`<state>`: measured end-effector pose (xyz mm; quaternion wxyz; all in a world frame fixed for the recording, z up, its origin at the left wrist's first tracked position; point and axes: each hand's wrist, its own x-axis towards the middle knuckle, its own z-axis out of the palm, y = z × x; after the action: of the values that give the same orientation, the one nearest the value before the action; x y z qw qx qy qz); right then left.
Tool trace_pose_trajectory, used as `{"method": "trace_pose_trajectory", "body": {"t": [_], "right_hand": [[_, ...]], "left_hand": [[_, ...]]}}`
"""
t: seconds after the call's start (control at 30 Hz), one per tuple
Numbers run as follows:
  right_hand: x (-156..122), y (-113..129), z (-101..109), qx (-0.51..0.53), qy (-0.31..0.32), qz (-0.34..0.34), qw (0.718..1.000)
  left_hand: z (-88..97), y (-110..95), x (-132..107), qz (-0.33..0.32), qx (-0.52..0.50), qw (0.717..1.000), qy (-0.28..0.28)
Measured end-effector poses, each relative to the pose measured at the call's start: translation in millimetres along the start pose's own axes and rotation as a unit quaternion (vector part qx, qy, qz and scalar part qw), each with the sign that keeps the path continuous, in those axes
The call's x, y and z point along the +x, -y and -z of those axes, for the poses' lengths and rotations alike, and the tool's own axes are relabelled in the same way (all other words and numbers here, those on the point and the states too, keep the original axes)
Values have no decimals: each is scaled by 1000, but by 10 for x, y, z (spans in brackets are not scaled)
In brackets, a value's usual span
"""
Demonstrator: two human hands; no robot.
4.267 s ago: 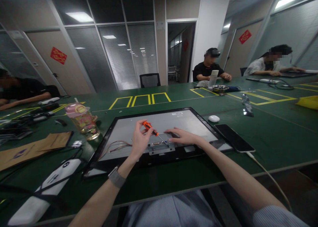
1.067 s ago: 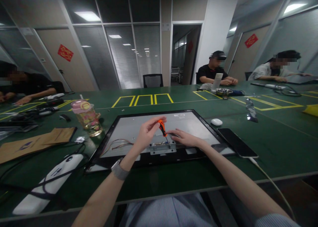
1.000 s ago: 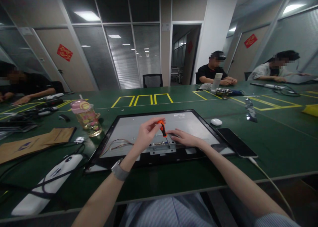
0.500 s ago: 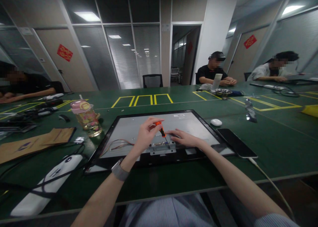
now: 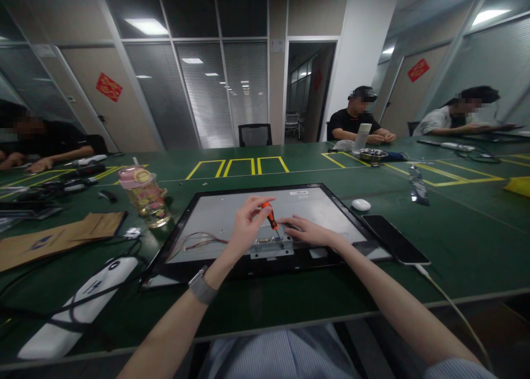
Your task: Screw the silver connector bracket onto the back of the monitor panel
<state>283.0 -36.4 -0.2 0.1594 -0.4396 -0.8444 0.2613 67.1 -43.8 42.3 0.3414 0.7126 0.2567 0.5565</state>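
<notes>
A monitor panel (image 5: 215,210) lies face down on the green table, its grey metal back up inside a black frame. A small metal connector bracket (image 5: 271,246) sits at its near edge. My left hand (image 5: 247,224) is closed round an orange-handled screwdriver (image 5: 270,216), held nearly upright with its tip down on the bracket. My right hand (image 5: 308,231) lies flat on the panel just right of the bracket, fingers stretched out and pressing down. Thin coloured wires (image 5: 199,240) run across the panel to the left of my left hand.
A pink-lidded bottle (image 5: 144,196) stands left of the panel. A black phone (image 5: 393,238) with a white cable and a white mouse (image 5: 361,204) lie at the right. A brown envelope (image 5: 58,240) and a white device (image 5: 78,307) lie at the left. Other people sit around the table.
The screwdriver went from slanting to nearly upright over the bracket. In the last second my left fingers shift slightly on its handle. My right hand stays flat on the panel.
</notes>
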Motion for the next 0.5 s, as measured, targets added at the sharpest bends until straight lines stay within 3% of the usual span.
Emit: {"method": "trace_pose_trajectory", "body": {"t": [0.17, 0.37, 0.5], "right_hand": [[6, -35, -15, -7, -4, -4, 1000], [12, -62, -27, -6, -2, -10, 1000], [14, -76, -34, 1, -2, -28, 1000]], "left_hand": [[4, -46, -12, 11, -64, 995, 70], [-7, -56, -26, -43, 45, 998, 22], [-3, -110, -33, -36, 12, 995, 87]]}}
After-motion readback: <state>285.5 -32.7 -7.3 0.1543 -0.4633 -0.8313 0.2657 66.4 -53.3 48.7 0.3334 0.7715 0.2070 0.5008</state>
